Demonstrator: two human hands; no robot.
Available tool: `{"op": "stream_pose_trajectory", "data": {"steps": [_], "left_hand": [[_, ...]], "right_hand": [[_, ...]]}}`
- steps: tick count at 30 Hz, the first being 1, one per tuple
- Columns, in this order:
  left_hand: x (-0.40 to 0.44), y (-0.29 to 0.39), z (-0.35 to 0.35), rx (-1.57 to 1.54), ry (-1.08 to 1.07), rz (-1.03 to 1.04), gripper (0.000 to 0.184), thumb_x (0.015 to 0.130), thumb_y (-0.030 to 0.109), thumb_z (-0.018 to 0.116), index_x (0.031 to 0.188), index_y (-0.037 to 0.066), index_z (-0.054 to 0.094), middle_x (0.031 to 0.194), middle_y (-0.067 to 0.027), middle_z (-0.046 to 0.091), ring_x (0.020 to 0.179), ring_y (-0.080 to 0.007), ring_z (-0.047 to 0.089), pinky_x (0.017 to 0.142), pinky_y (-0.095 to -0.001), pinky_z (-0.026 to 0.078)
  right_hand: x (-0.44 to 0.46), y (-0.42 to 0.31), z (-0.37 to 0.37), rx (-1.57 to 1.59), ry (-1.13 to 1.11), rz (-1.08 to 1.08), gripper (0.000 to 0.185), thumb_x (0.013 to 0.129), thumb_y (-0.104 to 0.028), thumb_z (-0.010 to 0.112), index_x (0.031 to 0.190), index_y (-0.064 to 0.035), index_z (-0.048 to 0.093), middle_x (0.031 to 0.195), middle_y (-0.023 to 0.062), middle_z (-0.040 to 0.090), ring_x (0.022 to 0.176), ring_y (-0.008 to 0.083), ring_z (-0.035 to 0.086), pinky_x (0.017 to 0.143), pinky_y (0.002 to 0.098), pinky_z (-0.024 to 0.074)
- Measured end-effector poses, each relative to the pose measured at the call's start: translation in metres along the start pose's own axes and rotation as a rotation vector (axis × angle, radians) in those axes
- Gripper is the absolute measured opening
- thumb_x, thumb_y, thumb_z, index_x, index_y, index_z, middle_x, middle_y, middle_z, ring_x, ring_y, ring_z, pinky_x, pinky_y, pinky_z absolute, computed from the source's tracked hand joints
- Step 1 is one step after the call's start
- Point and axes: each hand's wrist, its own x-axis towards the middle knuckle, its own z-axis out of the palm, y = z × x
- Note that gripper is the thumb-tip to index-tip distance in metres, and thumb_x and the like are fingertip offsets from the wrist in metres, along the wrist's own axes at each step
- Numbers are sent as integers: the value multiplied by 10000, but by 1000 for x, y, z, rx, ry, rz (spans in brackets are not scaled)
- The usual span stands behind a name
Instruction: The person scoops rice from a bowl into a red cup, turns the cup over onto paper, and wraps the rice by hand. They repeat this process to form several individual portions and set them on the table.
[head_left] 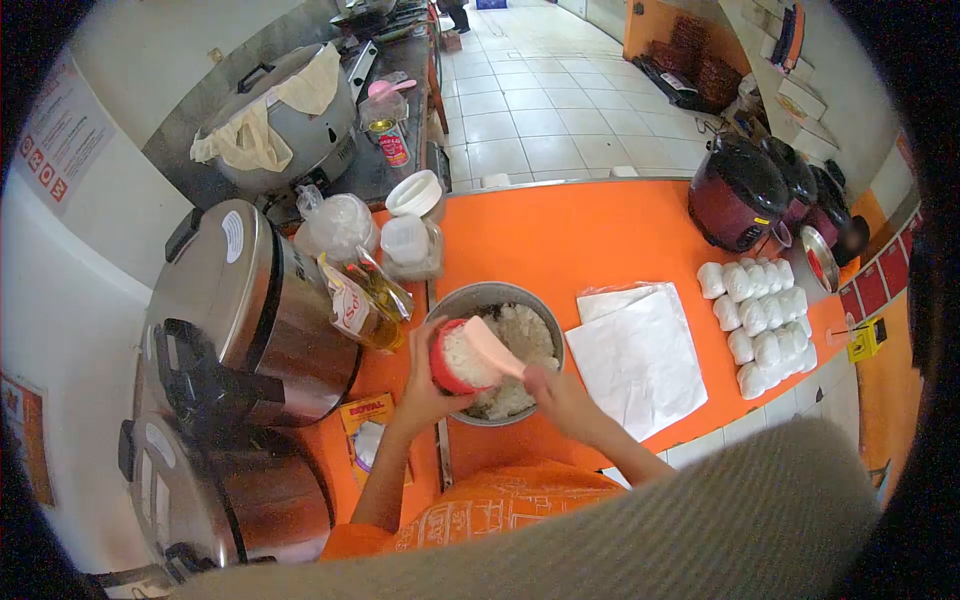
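Observation:
My left hand [428, 385] is wrapped round a red cup [440, 372], tilted so that the white rice [460, 357] inside shows. In my right hand [553, 390] is the handle of a pale pink rice paddle [488, 346], its blade lying against the rice at the cup's mouth. Both hands are over a round grey metal pot [553, 318], which holds more cooked rice [522, 335]. To the right of the pot lies a stack of white paper sheets [640, 360].
Rows of white wrapped bundles [765, 315] sit on the orange table [560, 235] at right, near dark red rice cookers [738, 190]. Large steel cookers [235, 310] stand at left. An oil pouch [360, 308], plastic tubs [410, 240] and a yellow box [368, 415] are beside the pot.

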Motion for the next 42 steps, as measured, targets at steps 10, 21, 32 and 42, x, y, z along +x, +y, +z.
{"op": "stream_pose_trajectory", "data": {"steps": [10,21,32,42], "left_hand": [[-8,-21,6,-85,43,-38,1022,535,113,848,1371,49,263,1365,-164,269,1247,-295,387,1015,-406,374],[-5,23,1,323,39,-18,1043,545,115,853,1387,71,238,1306,-171,270,1214,-338,375,1013,-435,369],[-11,3,14,111,84,-92,982,512,153,876,1327,44,339,1285,-170,331,1217,-311,391,1001,-396,382],[-18,4,23,256,158,-5,964,552,173,872,1308,29,292,1313,-158,267,1221,-296,359,1023,-407,339]], "right_hand": [[7,-7,4,36,74,-262,460,994,-399,319,873,2,508,651,144,520,600,297,526,581,380,422],[4,33,20,497,-75,58,454,987,-424,337,803,-36,487,633,45,457,576,185,458,521,337,352],[1,6,35,111,126,-206,429,1002,-308,304,835,43,486,713,226,499,677,375,496,642,447,397],[-8,24,52,308,212,-112,442,1005,-342,313,873,25,519,717,151,535,673,268,510,638,400,428]]}}
